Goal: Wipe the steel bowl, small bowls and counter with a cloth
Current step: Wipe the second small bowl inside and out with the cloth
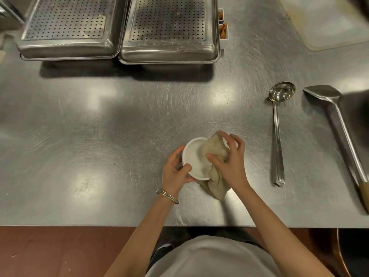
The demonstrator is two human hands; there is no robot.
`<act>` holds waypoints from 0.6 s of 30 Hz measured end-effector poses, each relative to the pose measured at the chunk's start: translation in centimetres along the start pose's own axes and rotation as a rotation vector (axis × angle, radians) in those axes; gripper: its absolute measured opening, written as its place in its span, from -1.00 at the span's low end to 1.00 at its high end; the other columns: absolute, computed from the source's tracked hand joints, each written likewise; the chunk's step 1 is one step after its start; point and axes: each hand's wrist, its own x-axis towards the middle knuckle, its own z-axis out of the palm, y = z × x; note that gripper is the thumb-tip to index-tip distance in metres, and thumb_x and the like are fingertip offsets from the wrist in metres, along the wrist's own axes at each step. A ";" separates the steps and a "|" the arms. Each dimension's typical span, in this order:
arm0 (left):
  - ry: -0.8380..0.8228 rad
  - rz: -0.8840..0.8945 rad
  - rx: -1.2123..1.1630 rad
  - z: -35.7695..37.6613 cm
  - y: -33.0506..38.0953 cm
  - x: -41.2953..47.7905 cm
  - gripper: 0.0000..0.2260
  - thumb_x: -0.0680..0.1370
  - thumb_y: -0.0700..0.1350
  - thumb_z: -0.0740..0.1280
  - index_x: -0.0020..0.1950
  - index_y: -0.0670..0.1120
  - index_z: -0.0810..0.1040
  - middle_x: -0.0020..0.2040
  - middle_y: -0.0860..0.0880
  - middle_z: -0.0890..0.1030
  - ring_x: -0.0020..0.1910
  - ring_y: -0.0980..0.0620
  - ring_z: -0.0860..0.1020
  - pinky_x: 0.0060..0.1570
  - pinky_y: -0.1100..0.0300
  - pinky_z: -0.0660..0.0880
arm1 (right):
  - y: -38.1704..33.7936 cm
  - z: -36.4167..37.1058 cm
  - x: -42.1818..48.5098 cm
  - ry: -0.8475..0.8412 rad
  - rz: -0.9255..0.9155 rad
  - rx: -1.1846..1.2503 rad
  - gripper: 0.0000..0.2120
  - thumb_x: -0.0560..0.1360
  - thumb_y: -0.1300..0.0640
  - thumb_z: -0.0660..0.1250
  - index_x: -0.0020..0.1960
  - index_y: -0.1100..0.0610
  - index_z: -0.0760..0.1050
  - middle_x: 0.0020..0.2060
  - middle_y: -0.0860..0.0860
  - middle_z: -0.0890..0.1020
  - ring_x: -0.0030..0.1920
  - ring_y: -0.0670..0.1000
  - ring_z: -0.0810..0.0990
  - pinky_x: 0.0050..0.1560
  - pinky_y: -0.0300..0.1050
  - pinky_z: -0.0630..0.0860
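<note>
The left hand (175, 172) clamps the tilted small bowl (194, 158), opening toward the right hand (229, 160), which presses the cloth (215, 150) inside.

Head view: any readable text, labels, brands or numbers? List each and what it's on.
None readable.
Small box behind the right perforated steel pan: a blue patch on its side, too small and blurred to tell if it is print.
White bowl, cloth, ladle, spatula, counter: no markings visible.
</note>
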 end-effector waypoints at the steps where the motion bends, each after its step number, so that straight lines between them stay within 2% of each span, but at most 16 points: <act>1: -0.025 0.012 0.015 -0.1 0.2 0.0 -0.53 0.46 -0.46 0.23 0.27 -0.04 0.44 0.15 0.00 0.54 0.00 0.12 0.56 -0.35 0.18 0.59 | -0.1 -0.2 0.2 -0.052 0.021 0.003 -0.46 0.37 0.14 0.49 0.27 -0.11 0.39 0.31 -0.06 0.28 0.23 -0.17 0.37 0.13 -0.51 0.30; 2: -0.048 0.024 0.032 -0.2 0.4 0.0 -0.53 0.46 -0.47 0.23 0.27 -0.04 0.44 0.15 0.00 0.54 0.00 0.12 0.56 -0.36 0.19 0.59 | -0.1 -0.4 0.4 -0.103 0.028 -0.002 -0.45 0.38 0.16 0.48 0.29 -0.11 0.39 0.31 -0.07 0.35 0.23 -0.16 0.40 0.12 -0.49 0.31; 4: -0.073 0.027 0.057 -0.2 0.8 0.3 -0.52 0.47 -0.46 0.22 0.31 -0.07 0.44 0.18 -0.02 0.53 0.00 0.13 0.55 -0.37 0.20 0.58 | -0.2 -0.4 0.5 -0.143 0.067 0.002 -0.45 0.39 0.18 0.46 0.29 -0.15 0.38 0.19 -0.15 0.50 0.16 -0.12 0.48 0.09 -0.37 0.39; 7: -0.062 0.064 0.113 0.2 -0.1 0.8 -0.55 0.47 -0.38 0.27 0.23 0.07 0.45 0.17 0.04 0.55 0.04 0.09 0.56 -0.27 0.07 0.62 | -0.6 0.0 0.7 -0.066 0.166 -0.082 -0.47 0.39 0.19 0.39 0.24 -0.20 0.34 0.04 -0.15 0.53 0.01 -0.05 0.52 -0.03 -0.16 0.44; 9: -0.006 0.116 0.191 0.6 -1.0 0.5 -0.60 0.40 -0.14 0.36 0.16 0.21 0.44 0.13 0.19 0.56 0.07 0.11 0.57 -0.09 -0.07 0.61 | -0.8 0.2 0.9 0.024 0.215 -0.105 -0.54 0.40 0.18 0.37 0.21 -0.17 0.36 -0.03 -0.17 0.53 -0.03 -0.05 0.52 -0.07 -0.19 0.38; 11: 0.010 0.159 0.254 1.3 -1.8 -0.1 -0.50 0.28 0.05 0.39 0.20 0.24 0.39 0.12 0.32 0.51 0.06 0.27 0.54 0.04 0.01 0.56 | -0.7 0.4 0.9 0.091 0.232 -0.038 -0.56 0.39 0.19 0.40 0.18 -0.12 0.39 -0.03 -0.18 0.55 -0.01 -0.07 0.54 -0.07 -0.27 0.38; 12: 0.008 0.175 0.263 1.6 -2.1 -0.3 -0.44 0.26 0.06 0.40 0.24 0.24 0.35 0.14 0.36 0.47 0.09 0.31 0.51 0.08 0.09 0.53 | -0.6 0.4 0.9 0.110 0.241 -0.003 -0.55 0.39 0.20 0.41 0.20 -0.09 0.38 -0.03 -0.16 0.55 -0.03 -0.09 0.54 -0.12 -0.34 0.39; 13: 0.011 0.185 0.256 1.9 -2.3 -0.4 -0.40 0.25 0.02 0.41 0.26 0.26 0.32 0.15 0.36 0.44 0.12 0.29 0.48 0.11 0.12 0.51 | -0.7 0.5 0.7 0.123 0.256 0.032 -0.54 0.40 0.20 0.42 0.22 -0.03 0.36 -0.04 -0.12 0.54 -0.08 -0.12 0.54 -0.20 -0.44 0.39; 15: 0.033 0.173 0.177 1.8 -2.4 -0.2 -0.39 0.28 -0.14 0.39 0.26 0.23 0.33 0.18 0.26 0.45 0.21 0.14 0.46 0.11 -0.01 0.53 | -0.9 0.5 0.3 0.153 0.272 0.116 -0.55 0.43 0.21 0.41 0.23 0.07 0.31 -0.06 -0.05 0.53 -0.14 -0.21 0.51 -0.31 -0.52 0.39; 17: 0.047 0.076 0.050 1.1 -2.4 0.4 -0.42 0.37 -0.31 0.33 0.32 0.11 0.36 0.17 0.18 0.45 0.22 -0.02 0.44 -0.07 -0.12 0.60 | -1.0 0.1 -0.1 0.212 0.220 0.164 -0.63 0.46 0.20 0.38 0.19 0.08 0.31 -0.06 -0.08 0.53 -0.15 -0.28 0.52 -0.28 -0.53 0.38; 18: 0.046 0.024 0.007 0.7 -2.2 0.7 -0.43 0.42 -0.38 0.29 0.35 0.05 0.36 0.15 0.15 0.44 0.21 -0.05 0.43 -0.18 -0.07 0.62 | -1.2 -0.3 -0.3 0.241 0.168 0.171 -0.68 0.48 0.20 0.37 0.16 0.06 0.34 -0.07 -0.12 0.53 -0.15 -0.32 0.52 -0.23 -0.51 0.38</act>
